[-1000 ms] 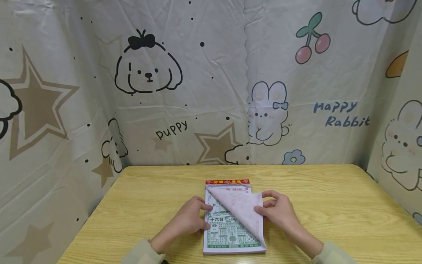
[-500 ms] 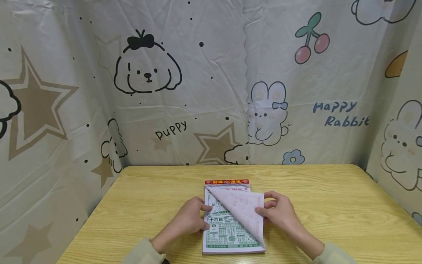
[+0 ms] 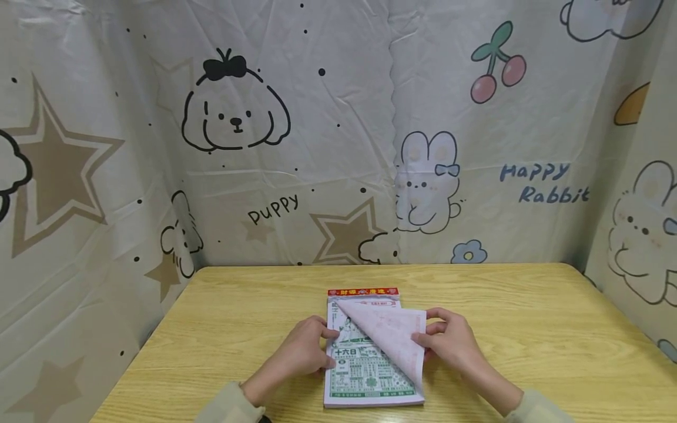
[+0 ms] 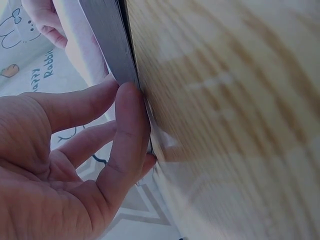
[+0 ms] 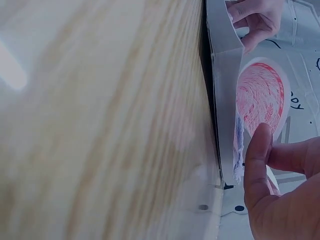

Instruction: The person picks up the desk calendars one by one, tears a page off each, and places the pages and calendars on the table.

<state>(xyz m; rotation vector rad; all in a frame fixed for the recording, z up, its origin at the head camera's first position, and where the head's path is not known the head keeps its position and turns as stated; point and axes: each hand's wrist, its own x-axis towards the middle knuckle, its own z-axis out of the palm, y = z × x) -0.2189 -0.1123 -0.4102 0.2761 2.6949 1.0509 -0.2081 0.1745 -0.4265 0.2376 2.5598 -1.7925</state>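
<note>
A thick tear-off calendar [image 3: 370, 385] with a red header strip lies flat on the table in the head view, green print showing on the sheet below. Its top page [image 3: 396, 335] is folded diagonally over to the right, pale back side up. My right hand [image 3: 449, 341] pinches that page's free edge between thumb and fingers; the right wrist view shows the page [image 5: 262, 95] curved, red print on its inner face. At the calendar's left edge, my left hand [image 3: 304, 346] holds the block with thumb and finger. The left wrist view shows these fingertips [image 4: 132, 105] against the block's side.
The calendar lies on a light wood-grain table [image 3: 238, 305], near its front. A patterned cloth curtain [image 3: 328, 147] hangs behind the table and along both sides.
The folded page's edge and my right hand have shifted slightly to the right. My left hand stays at the calendar's left edge.
</note>
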